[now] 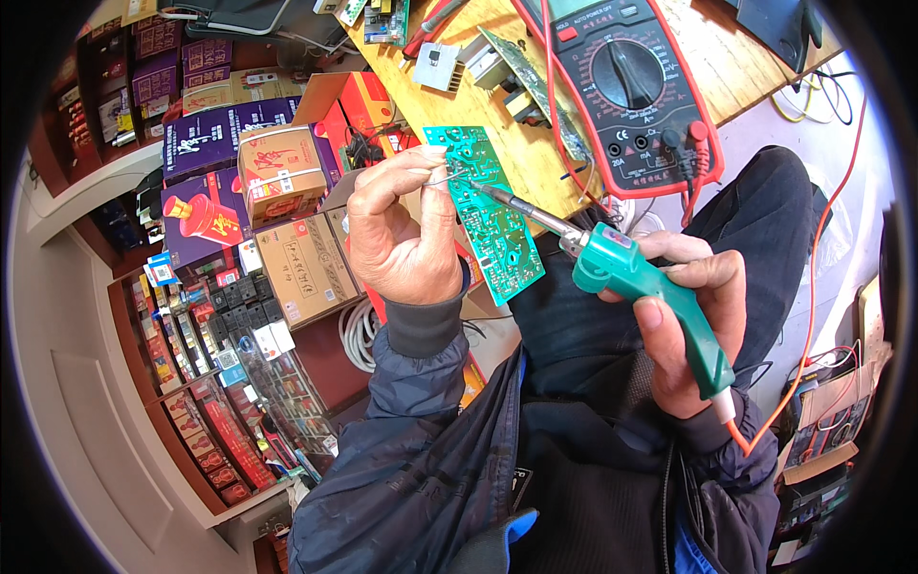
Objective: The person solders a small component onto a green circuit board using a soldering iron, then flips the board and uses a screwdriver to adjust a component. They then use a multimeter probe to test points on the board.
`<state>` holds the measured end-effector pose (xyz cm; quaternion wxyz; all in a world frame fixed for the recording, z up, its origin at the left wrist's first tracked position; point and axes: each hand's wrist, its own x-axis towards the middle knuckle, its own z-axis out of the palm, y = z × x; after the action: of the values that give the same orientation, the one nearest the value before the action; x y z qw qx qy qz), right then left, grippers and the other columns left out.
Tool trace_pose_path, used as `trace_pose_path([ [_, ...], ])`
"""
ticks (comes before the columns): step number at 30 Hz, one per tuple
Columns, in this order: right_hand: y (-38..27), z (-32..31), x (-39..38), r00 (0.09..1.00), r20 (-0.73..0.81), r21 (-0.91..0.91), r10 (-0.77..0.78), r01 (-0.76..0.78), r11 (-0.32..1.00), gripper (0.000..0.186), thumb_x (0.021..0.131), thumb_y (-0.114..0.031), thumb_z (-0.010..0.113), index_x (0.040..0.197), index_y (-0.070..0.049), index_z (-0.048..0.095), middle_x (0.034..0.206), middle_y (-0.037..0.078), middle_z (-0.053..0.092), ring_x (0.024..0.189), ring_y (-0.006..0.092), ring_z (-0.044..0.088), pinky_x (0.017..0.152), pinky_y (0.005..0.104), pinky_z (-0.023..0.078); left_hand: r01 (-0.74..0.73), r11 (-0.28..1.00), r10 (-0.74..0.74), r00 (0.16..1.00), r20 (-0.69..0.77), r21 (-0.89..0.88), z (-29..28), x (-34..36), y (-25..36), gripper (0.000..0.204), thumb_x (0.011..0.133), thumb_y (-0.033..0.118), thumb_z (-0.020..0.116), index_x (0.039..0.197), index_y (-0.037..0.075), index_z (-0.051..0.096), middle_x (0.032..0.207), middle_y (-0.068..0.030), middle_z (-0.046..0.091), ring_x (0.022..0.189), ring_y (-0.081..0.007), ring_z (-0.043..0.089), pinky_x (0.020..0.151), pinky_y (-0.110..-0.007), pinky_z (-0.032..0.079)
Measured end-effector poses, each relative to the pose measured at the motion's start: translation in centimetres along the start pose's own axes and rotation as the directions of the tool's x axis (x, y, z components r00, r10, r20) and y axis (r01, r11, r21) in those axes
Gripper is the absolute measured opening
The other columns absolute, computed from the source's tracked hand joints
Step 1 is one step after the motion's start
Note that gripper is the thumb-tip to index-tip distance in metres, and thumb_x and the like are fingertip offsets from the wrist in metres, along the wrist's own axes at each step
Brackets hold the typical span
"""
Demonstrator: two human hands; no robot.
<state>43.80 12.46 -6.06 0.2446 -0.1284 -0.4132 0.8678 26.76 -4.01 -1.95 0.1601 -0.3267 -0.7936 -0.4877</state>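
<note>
A green soldering iron [643,277] with an orange cord is gripped in my right hand [712,311], fingers wrapped round its handle. Its metal tip points left and reaches the upper part of a green circuit board [499,244]. My left hand [406,234] is closed in a pinch at the board's upper left edge. A short length of thin grey solder wire [451,178] sticks out from those fingertips toward the iron's tip. The board stands out past the table's near edge, its soldered side facing up; what supports it is hidden.
On the wooden table [464,105] lie a red-and-black multimeter [626,91], another circuit board with a heatsink [535,86] and a small metal-plated part [438,67]. Stacked cardboard boxes [306,268] stand at the left. A red lead [837,210] hangs down on the right.
</note>
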Motion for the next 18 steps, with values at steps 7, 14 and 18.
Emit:
trace_pose_path([
  [7, 0.03, -0.16, 0.05, 1.000, 0.019, -0.019, -0.013, 0.013, 1.000, 0.032, 0.094, -0.006, 0.072, 0.106, 0.000, 0.043, 0.114, 0.026, 0.062, 0.092, 0.0262, 0.071, 0.084, 0.0378, 0.058, -0.006, 1.000, 0.006, 1.000, 0.001, 0.005, 0.00, 0.03, -0.05, 0.028, 0.084, -0.018, 0.067, 0.104, 0.000, 0.059, 0.105, -0.0168, 0.068, 0.100, -0.0227, 0.068, 0.093, -0.036, 0.054],
  [14, 0.15, -0.21, 0.05, 0.999, 0.025, -0.019, -0.026, 0.027, 0.999, 0.033, 0.094, -0.006, 0.072, 0.106, 0.001, 0.042, 0.114, 0.027, 0.062, 0.092, 0.0263, 0.071, 0.084, 0.0375, 0.059, -0.006, 1.000, 0.006, 1.000, 0.007, 0.005, -0.02, -0.06, 0.05, 0.029, 0.084, -0.019, 0.067, 0.104, 0.001, 0.059, 0.105, -0.0166, 0.068, 0.100, -0.0227, 0.068, 0.093, -0.036, 0.054],
  [18, 0.08, 0.04, 0.00, 1.000, -0.008, -0.005, -0.027, 0.027, 1.000, 0.033, 0.093, -0.007, 0.072, 0.106, 0.001, 0.042, 0.113, 0.027, 0.062, 0.092, 0.0264, 0.071, 0.082, 0.0367, 0.059, -0.011, 1.000, 0.011, 1.000, 0.017, 0.007, -0.05, -0.03, 0.02, 0.028, 0.084, -0.018, 0.067, 0.103, 0.001, 0.058, 0.105, -0.0165, 0.068, 0.100, -0.0226, 0.068, 0.093, -0.036, 0.054],
])
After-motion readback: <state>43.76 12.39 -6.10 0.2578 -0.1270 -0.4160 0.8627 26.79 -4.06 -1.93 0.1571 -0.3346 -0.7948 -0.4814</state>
